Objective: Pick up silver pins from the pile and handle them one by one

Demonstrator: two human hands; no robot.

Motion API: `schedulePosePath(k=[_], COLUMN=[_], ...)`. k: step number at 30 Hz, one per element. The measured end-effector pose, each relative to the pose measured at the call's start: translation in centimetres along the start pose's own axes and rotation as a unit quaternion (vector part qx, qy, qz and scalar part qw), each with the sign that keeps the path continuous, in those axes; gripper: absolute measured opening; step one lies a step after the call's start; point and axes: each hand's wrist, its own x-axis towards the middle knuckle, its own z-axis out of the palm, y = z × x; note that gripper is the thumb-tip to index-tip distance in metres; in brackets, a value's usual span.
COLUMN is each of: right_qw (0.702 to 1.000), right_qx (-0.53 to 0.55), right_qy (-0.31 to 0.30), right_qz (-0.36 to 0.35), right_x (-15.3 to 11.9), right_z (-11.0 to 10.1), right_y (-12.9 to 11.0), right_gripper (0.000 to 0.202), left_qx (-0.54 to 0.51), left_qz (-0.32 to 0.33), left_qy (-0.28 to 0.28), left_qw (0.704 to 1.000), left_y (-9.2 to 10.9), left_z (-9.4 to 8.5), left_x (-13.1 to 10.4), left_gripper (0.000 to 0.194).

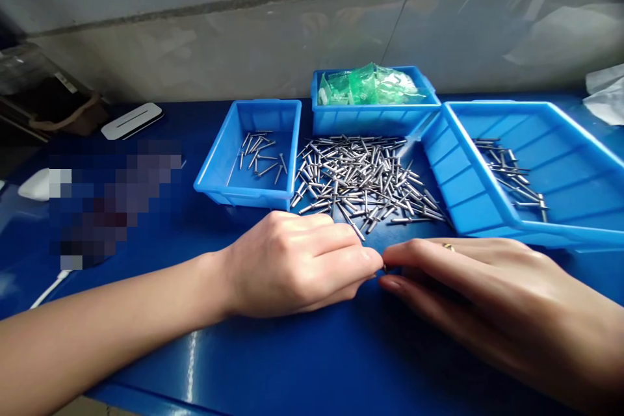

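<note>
My left hand (pixel 297 266) is closed, its fingers curled and the fingertips pressed together. Its tip meets the thumb and forefinger of my right hand (pixel 478 299), which are drawn into a pinch. A tiny dark bit of something shows between the two hands, too small and covered to name. Just beyond them lies a loose pile of thin silver metal pins with collars, like blind rivets (pixel 361 175). Several similar pins (pixel 260 156) lie in the left blue bin (pixel 244 197), and more (pixel 507 172) in the right blue bin (pixel 575 234).
Behind the pile stands a third blue bin (pixel 370 120) with green plastic packets (pixel 365 84). A white flat device (pixel 132 120) lies at the back left of the blue table (pixel 312 364). A blurred-out item and a white cable (pixel 49 289) are at left. A wall runs behind.
</note>
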Motion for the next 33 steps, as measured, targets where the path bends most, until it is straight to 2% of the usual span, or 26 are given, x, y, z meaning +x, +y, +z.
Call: schedulePosePath(k=[4,7,9,13,16,19,23,28,33], right_qw=[1.0,0.998,0.997,1.0,1.0,1.0,0.999,0.993,0.993], right_qx=[0.01,0.007,0.003,0.011,0.011,0.01,0.006,-0.025,-0.033], right_qy=[-0.007,-0.018,-0.022,-0.007,0.002,0.007,0.006,-0.006,-0.005], right_qz=[-0.015,-0.063,-0.077,-0.018,-0.008,-0.014,-0.036,-0.113,-0.115], right_x=[1.4,2.6,2.8,1.2,-0.5,-1.0,0.8,3.1,3.2], right_z=[-0.8,-1.4,-1.4,-1.0,-0.5,-0.3,-0.5,-1.1,-1.2], right_y=[-0.1,-0.2,-0.2,0.2,0.6,0.8,0.4,-0.1,-0.2], right_gripper=[0.021,0.04,0.045,0.023,0.028,0.031,0.023,0.046,0.044], left_qx=[0.011,0.02,0.023,0.021,0.027,0.031,0.018,0.013,0.012], left_qz=[-0.003,-0.003,-0.002,0.0,-0.005,-0.006,0.001,0.001,0.0], left_qy=[-0.007,-0.008,-0.005,-0.007,-0.008,-0.008,-0.014,-0.02,-0.023], left_qw=[1.0,1.0,1.0,1.0,1.0,0.999,1.0,1.0,1.0], left_y=[0.1,0.1,0.1,0.0,0.0,0.1,0.1,-0.1,0.1], left_z=[-0.1,0.0,0.1,0.2,0.2,0.2,0.2,0.2,0.2], left_x=[0.0,0.2,0.3,0.3,0.3,0.2,0.1,0.1,0.0], left_gripper=[0.031,0.032,0.035,0.037,0.038,0.04,0.041,0.038,0.039])
